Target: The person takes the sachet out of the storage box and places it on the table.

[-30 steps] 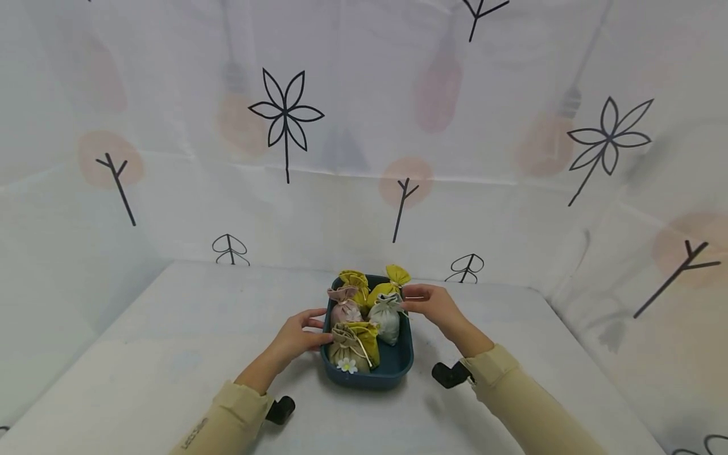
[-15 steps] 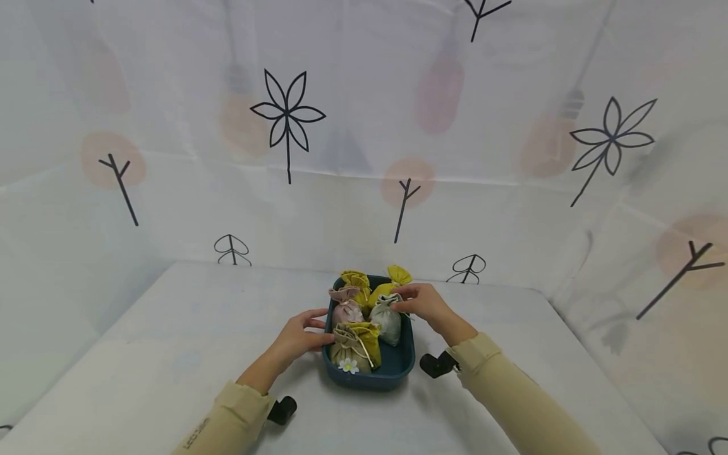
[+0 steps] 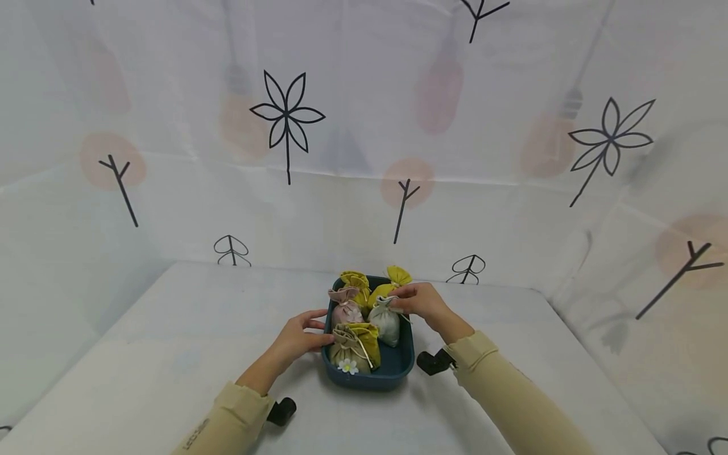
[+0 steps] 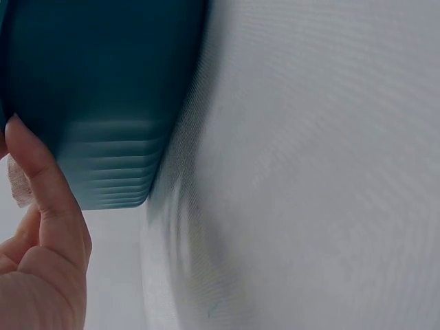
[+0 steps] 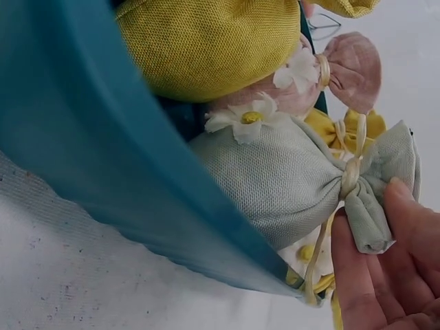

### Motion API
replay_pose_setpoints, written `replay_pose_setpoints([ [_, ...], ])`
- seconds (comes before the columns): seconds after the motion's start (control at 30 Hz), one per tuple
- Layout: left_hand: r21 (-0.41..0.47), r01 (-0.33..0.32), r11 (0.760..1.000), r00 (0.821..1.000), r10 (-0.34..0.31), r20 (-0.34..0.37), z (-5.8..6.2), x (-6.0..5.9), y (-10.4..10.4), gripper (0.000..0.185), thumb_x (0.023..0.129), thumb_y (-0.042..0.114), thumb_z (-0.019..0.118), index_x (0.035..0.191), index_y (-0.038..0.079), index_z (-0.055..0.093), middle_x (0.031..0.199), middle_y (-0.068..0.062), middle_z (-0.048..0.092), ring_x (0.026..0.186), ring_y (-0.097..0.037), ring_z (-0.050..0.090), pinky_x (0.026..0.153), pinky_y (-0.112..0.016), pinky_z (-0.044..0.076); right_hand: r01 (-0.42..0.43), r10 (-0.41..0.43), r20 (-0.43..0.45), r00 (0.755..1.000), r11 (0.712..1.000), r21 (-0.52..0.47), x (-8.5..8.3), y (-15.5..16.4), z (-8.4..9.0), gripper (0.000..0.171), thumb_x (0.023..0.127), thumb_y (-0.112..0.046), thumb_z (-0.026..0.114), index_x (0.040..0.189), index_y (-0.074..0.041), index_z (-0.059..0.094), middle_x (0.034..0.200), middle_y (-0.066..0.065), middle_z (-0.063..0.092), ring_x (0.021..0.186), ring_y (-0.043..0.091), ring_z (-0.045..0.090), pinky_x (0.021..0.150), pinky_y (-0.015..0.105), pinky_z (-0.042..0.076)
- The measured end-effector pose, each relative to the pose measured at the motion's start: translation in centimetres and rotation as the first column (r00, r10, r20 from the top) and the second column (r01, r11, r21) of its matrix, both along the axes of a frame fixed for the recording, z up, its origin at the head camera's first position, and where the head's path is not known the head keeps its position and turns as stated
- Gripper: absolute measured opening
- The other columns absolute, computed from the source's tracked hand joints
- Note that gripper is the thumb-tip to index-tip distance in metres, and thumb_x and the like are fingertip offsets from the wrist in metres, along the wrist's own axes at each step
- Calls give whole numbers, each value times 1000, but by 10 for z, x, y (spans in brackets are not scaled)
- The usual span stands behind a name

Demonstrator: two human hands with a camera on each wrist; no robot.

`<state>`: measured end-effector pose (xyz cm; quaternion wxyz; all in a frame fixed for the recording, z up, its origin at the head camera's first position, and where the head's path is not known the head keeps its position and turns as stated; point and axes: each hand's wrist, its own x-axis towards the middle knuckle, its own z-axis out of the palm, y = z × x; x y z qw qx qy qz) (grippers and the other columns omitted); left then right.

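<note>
A dark teal plastic bin (image 3: 370, 381) stands on the white table with several small drawstring pouches inside. My right hand (image 3: 423, 302) pinches the gathered cloth top of a pale grey-green pouch (image 5: 275, 182) between thumb and fingers; the pouch's body sits inside the bin's right wall. At the bin's left side, my left hand (image 3: 292, 341) touches the rim with its fingers extended, as the left wrist view also shows against the outer wall. Close to that thumb is a beige pouch (image 3: 344, 351) with a white flower. A pink pouch (image 3: 347, 313) lies behind it.
Yellow pouches fill the bin's back, one at the left (image 3: 355, 281) and one at the right (image 3: 399, 275); another yellow pouch (image 3: 368, 344) sits beside the beige one. The bin's front right floor (image 3: 392, 361) shows. A patterned white curtain (image 3: 341, 208) hangs behind the table (image 3: 227, 303).
My right hand has moved left from beside the rim onto the grey-green pouch's top and now pinches it. My left hand stays at the bin's left rim.
</note>
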<state>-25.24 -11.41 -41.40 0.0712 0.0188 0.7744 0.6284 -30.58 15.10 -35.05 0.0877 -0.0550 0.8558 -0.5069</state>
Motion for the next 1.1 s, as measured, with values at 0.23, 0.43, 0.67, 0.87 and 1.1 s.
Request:
replay_pose_setpoints([
  [0.23, 4, 13, 1000, 1000, -13, -1, -2, -1, 0, 65, 76, 14, 78, 134, 6, 49, 114, -17, 54, 85, -20, 63, 71, -33, 55, 7, -8, -37, 999, 999, -36, 0, 0, -1, 20, 88, -7, 64, 104, 4, 68, 98, 9, 65, 82, 18, 57, 74, 34, 51],
  [0.43, 2, 8, 1000, 1000, -8, -1, 0, -1, 0, 65, 76, 12, 78, 134, 6, 48, 114, -16, 54, 85, -20, 62, 70, -33, 55, 14, -22, -72, 997, 994, -108, -1, 1, 2, 20, 88, -5, 63, 105, 6, 66, 101, 12, 65, 88, 18, 60, 81, 37, 51],
  [0.67, -8, -3, 1000, 1000, 3, -2, 0, 0, 1, 65, 77, 11, 78, 134, 7, 49, 114, -16, 55, 84, -19, 62, 70, -33, 55, 25, -39, -104, 994, 991, -131, 2, 1, 12, 19, 90, -4, 60, 106, 6, 65, 101, 13, 66, 91, 20, 62, 85, 39, 50],
  [0.87, -9, -9, 1000, 1000, 9, -6, 0, -1, 2, 64, 76, 11, 77, 134, 7, 49, 112, -14, 56, 84, -18, 62, 69, -34, 55, 52, -70, -129, 989, 989, -139, 4, 3, 19, 20, 91, -3, 58, 108, 6, 64, 104, 15, 65, 91, 21, 61, 86, 39, 50],
  [1.1, -3, -14, 1000, 1000, 14, 5, -2, -2, 1, 63, 76, 11, 78, 133, 8, 50, 112, -14, 56, 85, -19, 62, 68, -33, 55, 60, -92, -185, 978, 983, -171, 10, 4, 27, 20, 92, -4, 57, 108, 7, 63, 102, 16, 65, 93, 24, 62, 89, 41, 48],
])
